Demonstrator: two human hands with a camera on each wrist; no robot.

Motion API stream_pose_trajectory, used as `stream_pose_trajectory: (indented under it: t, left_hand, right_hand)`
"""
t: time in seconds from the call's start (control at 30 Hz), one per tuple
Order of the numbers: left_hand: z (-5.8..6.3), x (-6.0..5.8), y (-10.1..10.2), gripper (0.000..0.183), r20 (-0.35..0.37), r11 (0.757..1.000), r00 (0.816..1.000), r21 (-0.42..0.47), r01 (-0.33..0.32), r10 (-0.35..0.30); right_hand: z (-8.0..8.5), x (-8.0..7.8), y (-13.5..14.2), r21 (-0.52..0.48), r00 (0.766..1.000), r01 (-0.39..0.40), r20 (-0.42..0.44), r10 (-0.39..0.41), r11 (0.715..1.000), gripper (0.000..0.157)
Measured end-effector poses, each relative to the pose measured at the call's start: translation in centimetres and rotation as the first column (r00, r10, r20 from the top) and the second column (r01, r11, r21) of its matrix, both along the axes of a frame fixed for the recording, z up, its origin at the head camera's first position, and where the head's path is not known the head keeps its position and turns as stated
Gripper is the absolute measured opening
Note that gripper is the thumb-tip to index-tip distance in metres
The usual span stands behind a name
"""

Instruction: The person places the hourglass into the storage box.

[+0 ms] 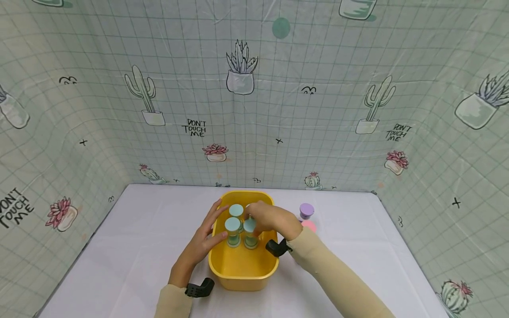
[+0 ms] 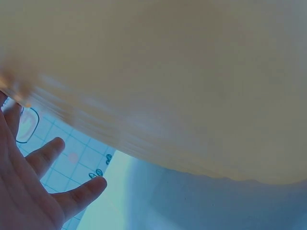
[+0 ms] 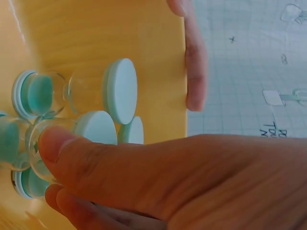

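A yellow bin (image 1: 243, 265) stood on the white table (image 1: 131, 251), about midway between the table's left and right edges and with its far end toward the far edge. Several sand timers with pale green caps stood grouped in the bin's farther half. The front-left timer (image 1: 233, 225) and the front-right timer (image 1: 250, 226) were upright side by side; the back-left timer (image 1: 236, 210) stood just behind them. A further cap (image 1: 248, 206) showed in part beside the right hand (image 1: 272, 216).

The right hand reached in over the bin's right side. Its thumb and fingers grasped one of the green-capped timers by the glass, as the right wrist view showed; which of the right-side timers was held could not be determined. Green contents were visible in the lower bulbs.

The left hand (image 1: 200, 240) was released and held nothing. Its fingers were spread along the bin's left rim, and its thumb extended over the rim, close to the front-left timer; contact with that timer could not be confirmed. The bin's blurred wall filled most of the left wrist view.

Outside the bin, toward the table's far right corner, stood a purple-capped timer (image 1: 306, 210). A pink-capped item (image 1: 309, 226) stood just nearer, partly hidden by the right sleeve (image 1: 334, 274).
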State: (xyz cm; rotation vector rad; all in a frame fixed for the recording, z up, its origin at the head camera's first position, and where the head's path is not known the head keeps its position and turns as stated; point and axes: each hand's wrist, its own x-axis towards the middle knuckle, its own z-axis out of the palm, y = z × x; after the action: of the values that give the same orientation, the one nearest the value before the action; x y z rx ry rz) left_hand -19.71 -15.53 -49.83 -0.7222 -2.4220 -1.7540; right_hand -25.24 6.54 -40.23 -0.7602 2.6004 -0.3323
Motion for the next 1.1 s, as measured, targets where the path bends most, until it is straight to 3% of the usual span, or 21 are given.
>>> stream_pose_trajectory:
  t: [0.23,0.43,0.73,0.83,0.97,1.1]
  left_hand:
    - [0.0,0.1,0.0,0.062,-0.003,1.0,1.0,-0.003,-0.004,0.004]
    - [0.1,0.2,0.0,0.062,0.005,1.0,1.0,0.002,-0.001,0.001]
    - [0.0,0.0,0.1,0.062,0.0,1.0,1.0,0.001,0.005,-0.005]
    - [0.0,0.0,0.0,0.063,0.003,1.0,1.0,0.001,0.001,-0.001]
    - [0.0,0.0,0.0,0.062,0.001,1.0,1.0,0.004,-0.001,0.001]
    - [0.1,0.1,0.0,0.062,-0.001,1.0,1.0,0.0,-0.001,0.001]
  right_hand:
    - [0.1,-0.2,-0.4,0.059,1.0,-0.009,0.008,0.008,0.998,0.041]
    - [0.0,-0.6,-0.4,0.111,0.997,-0.074,-0.008,0.075,0.991,0.046]
    - [0.5,-0.8,-0.1,0.104,0.994,-0.105,0.02,0.104,0.989,0.049]
    - [0.9,-0.7,0.2,0.075,0.996,-0.075,0.049,0.071,0.994,0.045]
    - [1.9,-0.7,1.4,-0.045,0.995,-0.072,0.07,0.075,0.996,0.038]
    - [3.0,-0.5,3.6,-0.188,0.994,-0.105,0.016,0.11,0.977,0.034]
